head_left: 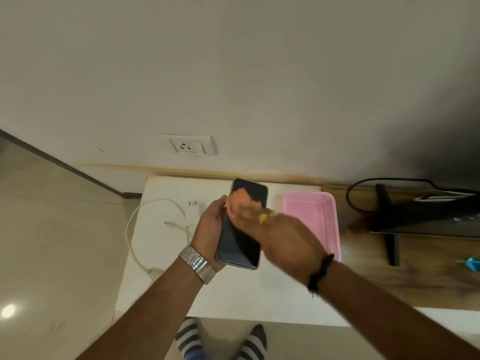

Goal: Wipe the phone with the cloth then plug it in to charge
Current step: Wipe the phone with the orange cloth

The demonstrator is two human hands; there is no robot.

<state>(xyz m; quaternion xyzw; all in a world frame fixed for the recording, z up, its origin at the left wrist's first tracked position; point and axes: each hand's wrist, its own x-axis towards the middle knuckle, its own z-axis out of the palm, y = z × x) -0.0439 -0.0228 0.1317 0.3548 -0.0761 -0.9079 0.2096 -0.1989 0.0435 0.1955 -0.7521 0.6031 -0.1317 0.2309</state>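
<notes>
Phone: the phone [240, 229] was held above the white bench [166, 255], dark screen up, its long axis running from about 6 to 12 o'clock.
Cloth: an orange cloth [237, 201] lay on the upper part of the screen, blurred by motion.
Right hand: the right hand [283, 235] came in from 4 o'clock, fingers pressed together on the cloth; the exact pinch could not be told through the blur.
Left hand: the left hand [211, 224] cupped the phone from its 9 o'clock edge, fingers curled round the side, a metal watch [197, 263] at the wrist.
Wiping well: the lower screen looked uncovered, so strokes should probably run the full length toward 6 o'clock, with light, even pressure and a firm supporting grip against slipping.
Charger: the white adapter [194, 207] and its cable [145, 229] lay on the bench at the phone's 9 o'clock, the loose plug end [168, 224] near the left hand.
Socket: the wall socket [187, 145] sat at about 11 o'clock, empty.
Basket: a pink basket [314, 219] stood on the bench at 3 o'clock.
</notes>
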